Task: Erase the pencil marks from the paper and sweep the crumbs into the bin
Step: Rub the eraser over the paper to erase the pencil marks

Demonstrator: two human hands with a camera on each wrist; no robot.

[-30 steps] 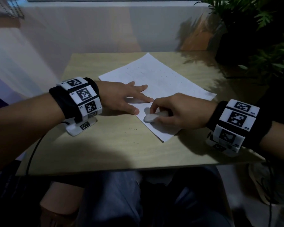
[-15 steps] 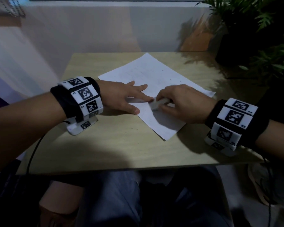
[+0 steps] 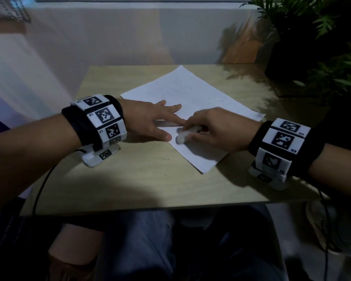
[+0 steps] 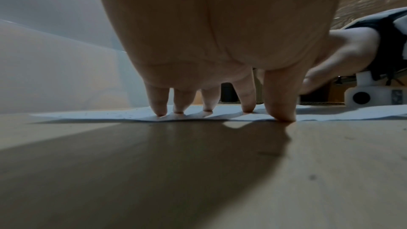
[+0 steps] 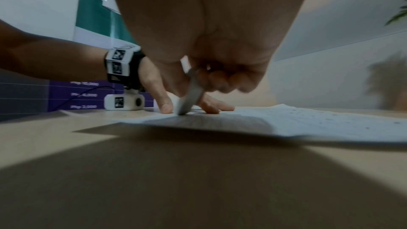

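Observation:
A white sheet of paper (image 3: 193,102) lies at an angle on the wooden table (image 3: 142,179), with small dark crumbs and faint marks scattered over it. My left hand (image 3: 150,120) lies flat, with straight fingers (image 4: 246,100) pressing the paper's near-left edge (image 4: 141,117). My right hand (image 3: 213,130) grips a white eraser (image 3: 185,134) and holds its tip on the paper just right of the left thumb. In the right wrist view the eraser (image 5: 191,98) stands tilted with its end on the sheet (image 5: 308,121). No bin is in view.
A dark potted plant (image 3: 312,43) stands at the table's far right corner. A pale wall (image 3: 130,37) runs behind the table. My knees (image 3: 150,250) are below the near table edge. A few crumbs (image 3: 165,159) lie on the bare wood near the paper.
My right hand rubbed the eraser away towards the left fingers, then back a little towards me and the paper's left edge. The left hand has kept still.

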